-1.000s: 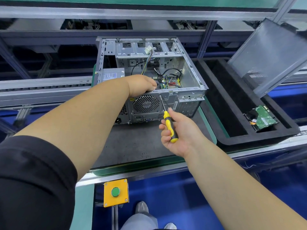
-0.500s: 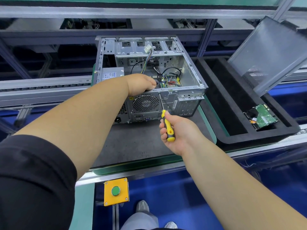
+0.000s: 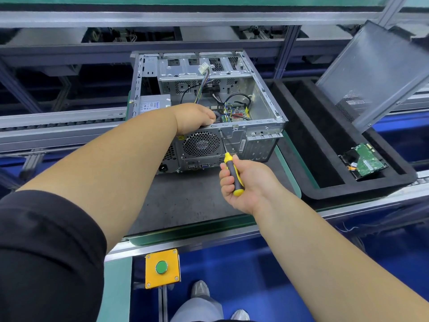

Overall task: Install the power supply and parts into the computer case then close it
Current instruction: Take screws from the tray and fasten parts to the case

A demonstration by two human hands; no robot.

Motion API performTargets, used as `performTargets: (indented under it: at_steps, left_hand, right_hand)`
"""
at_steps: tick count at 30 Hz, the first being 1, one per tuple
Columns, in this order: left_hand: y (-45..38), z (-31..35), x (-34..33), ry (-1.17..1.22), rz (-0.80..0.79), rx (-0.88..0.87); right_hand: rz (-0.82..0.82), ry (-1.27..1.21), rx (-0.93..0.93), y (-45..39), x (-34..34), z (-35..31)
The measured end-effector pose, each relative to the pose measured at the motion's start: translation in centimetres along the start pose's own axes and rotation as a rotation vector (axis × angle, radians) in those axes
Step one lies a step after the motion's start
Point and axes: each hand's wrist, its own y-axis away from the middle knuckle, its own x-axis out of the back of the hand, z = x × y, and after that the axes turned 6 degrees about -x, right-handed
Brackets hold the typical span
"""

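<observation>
An open metal computer case [image 3: 260,94] lies on its side on a grey mat, rear panel facing me. The power supply [image 3: 152,104] sits inside at the left, partly hidden by my arm. My left hand [image 3: 195,117] grips the top rear edge of the case above the fan grille [image 3: 201,144], fingers curled inside. My right hand [image 3: 243,180] holds a yellow and black screwdriver [image 3: 233,173]; its tip touches a screw at the upper rear panel beside the grille. Loose cables and a white connector [image 3: 203,67] stand inside the case.
A black foam tray [image 3: 308,159] lies to the right and holds a hard drive [image 3: 364,162] with its green board up. The grey side panel [image 3: 376,73] leans at the tray's far right. A yellow box with a green button [image 3: 161,267] is mounted below the table edge.
My right hand has shifted slightly up and toward the case with the screwdriver, keeping the tip on the rear panel screw. My left hand stays on the case edge.
</observation>
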Motion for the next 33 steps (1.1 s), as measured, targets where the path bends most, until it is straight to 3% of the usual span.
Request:
performTargets:
  at_steps: [6, 17, 23, 29, 33]
  left_hand:
    - [0.2, 0.1, -0.1, 0.041, 0.012, 0.011]
    - [0.4, 0.2, -0.1, 0.002, 0.016, -0.008]
    - [0.7, 0.0, 0.1, -0.14, -0.038, -0.049]
    - [0.9, 0.4, -0.1, -0.111, 0.022, -0.008]
    - [0.7, 0.0, -0.7, -0.055, 0.152, -0.044]
  right_hand:
    - [-0.055, -0.008, 0.041, 0.1, 0.3, 0.2]
    - [0.003, 0.077, 0.117, 0.1, 0.6, 0.3]
    - [0.015, 0.21, 0.237, 0.8, 2.5, -0.1]
    - [-0.035, 0.242, 0.379, 0.9, 4.5, -3.0]
    - [-0.097, 0.194, 0.464, 0.9, 5.2, -4.9]
